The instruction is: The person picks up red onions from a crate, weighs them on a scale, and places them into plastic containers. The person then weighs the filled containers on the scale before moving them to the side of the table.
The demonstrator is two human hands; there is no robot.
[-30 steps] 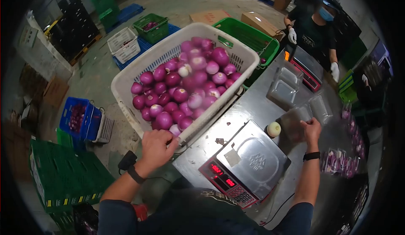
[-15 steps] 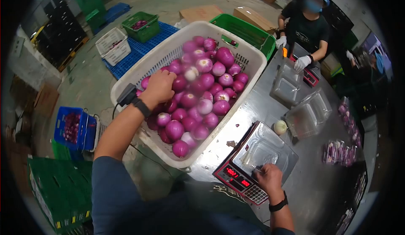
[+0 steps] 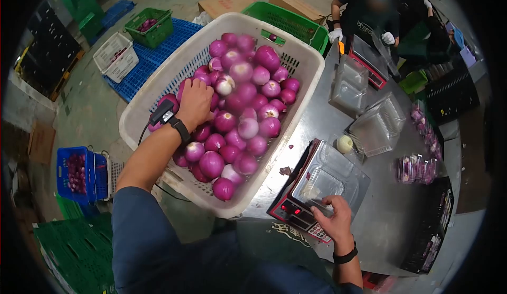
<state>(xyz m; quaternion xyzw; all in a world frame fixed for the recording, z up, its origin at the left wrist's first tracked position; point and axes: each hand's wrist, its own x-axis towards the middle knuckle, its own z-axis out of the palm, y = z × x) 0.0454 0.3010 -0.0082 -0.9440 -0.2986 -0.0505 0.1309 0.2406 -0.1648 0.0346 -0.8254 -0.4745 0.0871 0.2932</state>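
Observation:
My left hand is inside the big white basket, its fingers curled over a red onion at the basket's left side. Peeled purple onions fill the basket around it. My right hand hovers at the near edge of a clear plastic tray, thumb and fingers apart, holding nothing. That tray lies on a red digital scale with lit red digits. Close behind the tray is a pale peeled onion.
Further clear trays lie on the metal table. Packed onions sit at the right near a black crate. A gloved co-worker stands across by another scale. A green crate adjoins the basket.
My left hand has shifted slightly further left within the onions, fingers curling down. My right hand has let go of the tray's edge and opened. The view has shifted a little.

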